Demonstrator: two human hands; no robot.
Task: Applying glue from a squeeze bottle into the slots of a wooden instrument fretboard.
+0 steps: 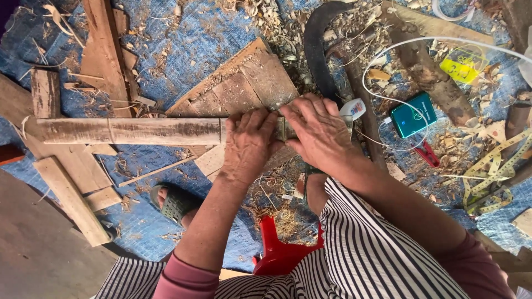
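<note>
1. Head view: the left hand (249,141) is lying palm down over the near end of a long wooden strip (130,130), its fingers curled over the top edge and gripping it.
2. The right hand (318,133) is pressing down just beside the left, fingers bent and closed over the same end of the strip; whether something small is sitting under the fingers cannot be told.
3. The strip is lying level across the middle of a blue tarp (188,44) on the floor, running out toward the tarp's left edge and resting on a flat wooden board (244,88).
4. Wood shavings (277,27) are lying thick toward the far edge of the tarp.
5. A green phone (413,114) with a white cable (399,47) is lying to the right of the hands, well apart from the strip.
6. A yellow measuring tape (490,171) is trailing near the right edge.
7. A foot in a green sandal (176,202) is resting on the tarp below the strip.
</note>
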